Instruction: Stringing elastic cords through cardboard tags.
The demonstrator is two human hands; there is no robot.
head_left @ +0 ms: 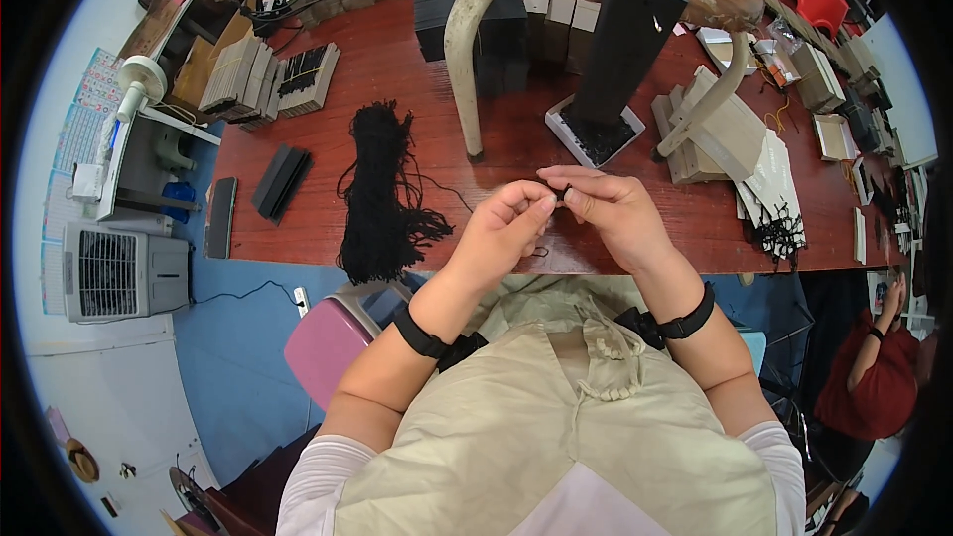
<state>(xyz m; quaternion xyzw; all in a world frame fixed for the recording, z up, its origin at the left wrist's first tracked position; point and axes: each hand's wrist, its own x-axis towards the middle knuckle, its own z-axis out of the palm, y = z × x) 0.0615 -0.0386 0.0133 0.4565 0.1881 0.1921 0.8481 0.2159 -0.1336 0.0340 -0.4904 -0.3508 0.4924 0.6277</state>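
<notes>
Above the table's near edge, my left hand (508,225) and my right hand (617,215) meet with fingertips pinched together. Between them shows a bit of black cord (561,193), mostly hidden by the fingers. A small dark loop hangs below my left fingers. To the left lies a thick bundle of black cords (375,194), one strand trailing toward my hands. Just beyond my hands stands a shallow white box (638,126) with small black pieces inside. A tall black block (625,45) rises upright out of it.
A stool (465,69) stands on the red-brown table (288,238), its legs straddling the box. Black bars (281,182) lie left; stacked grey boards (238,74) stand behind them. Knotted black cords (779,230) lie on white cards at right. Another person (872,377) sits at far right.
</notes>
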